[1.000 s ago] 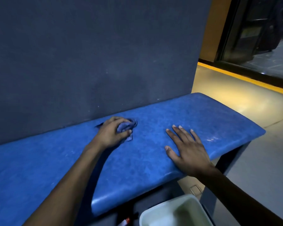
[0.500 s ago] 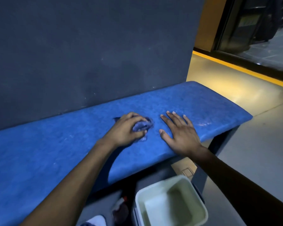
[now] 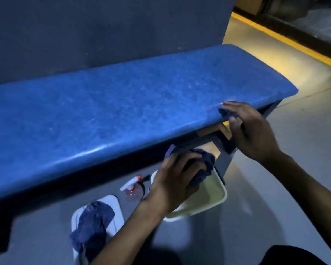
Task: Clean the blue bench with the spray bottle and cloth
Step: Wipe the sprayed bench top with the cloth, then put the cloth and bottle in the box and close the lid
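Observation:
The blue bench [image 3: 122, 111] runs across the view against a dark grey wall. My left hand [image 3: 176, 178] is below the bench's front edge, over the bin, and grips a crumpled blue cloth [image 3: 204, 165]. My right hand [image 3: 250, 129] rests on the bench's front edge near its right end, fingers curled over the rim. The spray bottle [image 3: 134, 186], clear with a white and orange trigger head, stands on the floor under the bench, just left of my left hand.
A pale bin [image 3: 208, 199] sits on the floor under my left hand. A white tray [image 3: 113, 209] holding a second blue cloth [image 3: 92, 224] lies at lower left. A yellow floor stripe [image 3: 287, 43] runs at upper right.
My left hand lifted the cloth off the bench top and brought it down over the bin. My right hand slid from the bench top to its front right edge. The view tilted down.

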The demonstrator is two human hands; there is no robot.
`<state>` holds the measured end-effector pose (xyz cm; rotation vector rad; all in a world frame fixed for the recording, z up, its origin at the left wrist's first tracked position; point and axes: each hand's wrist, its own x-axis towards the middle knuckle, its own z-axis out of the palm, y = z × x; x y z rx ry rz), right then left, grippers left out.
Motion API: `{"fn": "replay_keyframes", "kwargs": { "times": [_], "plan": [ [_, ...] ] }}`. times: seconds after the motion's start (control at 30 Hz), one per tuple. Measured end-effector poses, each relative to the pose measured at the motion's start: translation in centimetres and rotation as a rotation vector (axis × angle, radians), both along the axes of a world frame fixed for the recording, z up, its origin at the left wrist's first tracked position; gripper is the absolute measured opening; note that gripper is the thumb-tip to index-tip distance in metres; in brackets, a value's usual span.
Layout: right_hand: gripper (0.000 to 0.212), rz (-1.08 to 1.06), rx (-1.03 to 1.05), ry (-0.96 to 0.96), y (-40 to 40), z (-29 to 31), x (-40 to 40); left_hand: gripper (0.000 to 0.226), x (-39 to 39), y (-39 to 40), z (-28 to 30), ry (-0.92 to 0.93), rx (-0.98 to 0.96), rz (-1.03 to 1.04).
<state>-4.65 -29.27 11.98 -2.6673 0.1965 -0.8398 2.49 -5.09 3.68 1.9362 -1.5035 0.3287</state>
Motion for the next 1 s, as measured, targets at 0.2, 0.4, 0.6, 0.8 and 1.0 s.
{"fn": "replay_keyframes", "kwargs": {
  "times": [0.2,0.4,0.6,0.8,1.0],
  "plan": [
    [0.041,-0.117,0.021,0.263,-1.7,-7.6,-4.9,0.024,-0.1,-0.7,-13.1,0.253,0.217,0.077],
    [0.03,0.101,-0.045,0.654,0.7,-13.7,-4.2,0.018,-0.6,-1.3,-17.5,0.326,0.442,0.109],
    [0.039,0.36,-0.184,0.724,5.4,-15.8,2.5,0.015,-0.4,6.1,-16.8,0.431,0.023,0.327],
    [0.057,0.629,-0.138,0.673,14.4,-19.7,12.0,0.022,4.3,16.8,-17.8,0.636,-0.48,1.011],
    [0.037,0.758,-0.382,0.617,20.7,-25.5,15.9,0.065,4.8,23.8,-25.2,0.609,0.249,1.14]
  ]
}}
